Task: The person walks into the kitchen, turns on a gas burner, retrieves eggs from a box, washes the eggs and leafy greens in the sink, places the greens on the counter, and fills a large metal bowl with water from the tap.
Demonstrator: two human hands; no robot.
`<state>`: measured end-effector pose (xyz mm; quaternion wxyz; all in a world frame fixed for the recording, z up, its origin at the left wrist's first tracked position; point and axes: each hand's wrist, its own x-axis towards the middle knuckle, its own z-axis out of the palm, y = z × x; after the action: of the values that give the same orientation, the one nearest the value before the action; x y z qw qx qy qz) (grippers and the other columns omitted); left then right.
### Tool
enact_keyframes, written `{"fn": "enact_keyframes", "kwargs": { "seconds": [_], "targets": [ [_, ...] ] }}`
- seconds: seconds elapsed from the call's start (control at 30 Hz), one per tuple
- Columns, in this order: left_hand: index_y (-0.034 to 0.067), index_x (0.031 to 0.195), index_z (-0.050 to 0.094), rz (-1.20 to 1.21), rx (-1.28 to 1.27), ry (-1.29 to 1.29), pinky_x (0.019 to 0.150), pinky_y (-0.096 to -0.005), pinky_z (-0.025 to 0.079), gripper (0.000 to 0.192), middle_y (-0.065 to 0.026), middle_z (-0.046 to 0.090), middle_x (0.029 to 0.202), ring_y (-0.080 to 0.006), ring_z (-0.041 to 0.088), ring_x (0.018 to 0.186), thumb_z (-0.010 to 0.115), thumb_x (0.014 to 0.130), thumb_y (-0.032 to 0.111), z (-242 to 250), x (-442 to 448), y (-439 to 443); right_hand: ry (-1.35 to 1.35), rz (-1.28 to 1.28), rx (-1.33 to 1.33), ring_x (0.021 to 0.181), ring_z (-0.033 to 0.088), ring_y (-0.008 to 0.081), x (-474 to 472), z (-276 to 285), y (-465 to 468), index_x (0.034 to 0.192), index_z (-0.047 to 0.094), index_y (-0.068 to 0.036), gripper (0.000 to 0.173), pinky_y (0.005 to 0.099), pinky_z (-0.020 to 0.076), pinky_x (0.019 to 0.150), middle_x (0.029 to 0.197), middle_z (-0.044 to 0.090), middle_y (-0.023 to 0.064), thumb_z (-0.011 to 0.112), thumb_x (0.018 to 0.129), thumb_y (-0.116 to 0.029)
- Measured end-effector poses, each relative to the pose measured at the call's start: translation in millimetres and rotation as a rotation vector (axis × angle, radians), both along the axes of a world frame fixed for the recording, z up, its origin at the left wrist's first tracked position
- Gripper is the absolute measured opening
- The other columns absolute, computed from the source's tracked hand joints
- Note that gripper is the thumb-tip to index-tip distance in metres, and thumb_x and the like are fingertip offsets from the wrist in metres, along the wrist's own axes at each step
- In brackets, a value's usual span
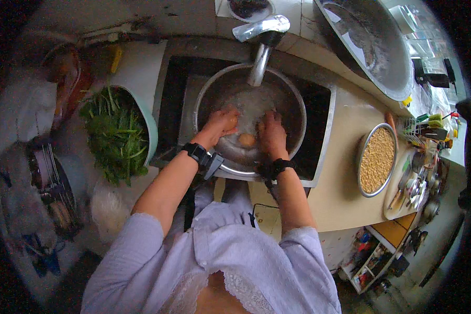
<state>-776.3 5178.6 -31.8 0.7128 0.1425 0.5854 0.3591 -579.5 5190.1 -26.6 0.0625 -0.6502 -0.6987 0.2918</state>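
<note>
A large round metal basin (301,114) sits in the sink, with water in it. One brown, rounded thing that looks like an egg (247,139) lies in the basin between my hands. My left hand (221,122), on the basin's left side, curls around a similar egg-like thing (232,121). At the right side, my right hand (272,133) reaches down into the basin with bent fingers. Something tan shows at its inner edge, too blurred to name. A chrome faucet (262,59) reaches over the basin's far part.
Leafy greens (115,137) fill a pale green basin (152,129) on the left. On the right counter (333,204) stands a metal bowl (371,194) of soybeans (376,161). A big metal pan (400,74) leans behind. Utensils lie on an oval tray (390,212) farther right.
</note>
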Motion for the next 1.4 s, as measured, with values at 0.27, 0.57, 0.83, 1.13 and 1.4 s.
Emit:
{"fn": "enact_keyframes", "kwargs": {
  "seconds": [0.27,0.57,0.83,1.13,1.4],
  "targets": [
    [0.006,0.083,0.055,-0.328,0.093,0.305,0.044,-0.0273,0.04,0.018,-0.0004,0.051,0.066,-0.0115,0.051,0.055,0.057,0.09,0.022,-9,3,4,0.159,-0.151,0.232,0.107,0.049,0.0474,2,14,-26,0.135,0.031,-0.001,0.073,0.0487,0.044,0.091,0.122,0.046,0.0271,0.07,0.076,-0.022],
    [0.004,0.095,0.063,-0.448,0.46,0.478,0.07,-0.0352,0.049,0.022,-0.0115,0.065,0.081,-0.0243,0.064,0.075,0.062,0.085,0.024,-32,8,-19,-0.108,0.072,0.067,0.1,0.051,0.0461,7,0,-41,0.117,0.049,-0.009,0.042,0.0492,0.0481,0.08,0.108,0.052,0.0235,0.064,0.079,-0.016],
    [0.003,0.099,0.062,-0.529,0.195,0.525,0.079,-0.036,0.048,0.02,-0.0152,0.066,0.092,-0.0304,0.063,0.086,0.061,0.083,0.015,-21,5,-8,-0.11,0.11,-0.029,0.089,0.059,0.0404,-1,10,-25,0.115,0.052,-0.014,0.033,0.0485,0.0508,0.072,0.101,0.057,0.0194,0.058,0.083,-0.017],
    [0.001,0.093,0.065,-0.521,0.381,0.466,0.078,-0.0358,0.048,0.028,-0.0129,0.068,0.09,-0.026,0.063,0.087,0.061,0.082,0.026,-29,5,-17,-0.109,0.142,0.069,0.085,0.059,0.0394,10,-2,-23,0.104,0.063,-0.007,0.024,0.0476,0.0499,0.072,0.098,0.061,0.019,0.057,0.085,-0.022],
    [0.007,0.097,0.065,-0.48,0.488,0.767,0.081,-0.0399,0.048,0.019,-0.0177,0.065,0.1,-0.0354,0.061,0.093,0.05,0.089,0.014,-34,14,-15,0.096,-0.147,-0.017,0.101,0.055,0.0393,8,2,-24,0.096,0.064,-0.004,0.027,0.0476,0.0469,0.081,0.108,0.058,0.0215,0.057,0.086,-0.028]
  ]
}}
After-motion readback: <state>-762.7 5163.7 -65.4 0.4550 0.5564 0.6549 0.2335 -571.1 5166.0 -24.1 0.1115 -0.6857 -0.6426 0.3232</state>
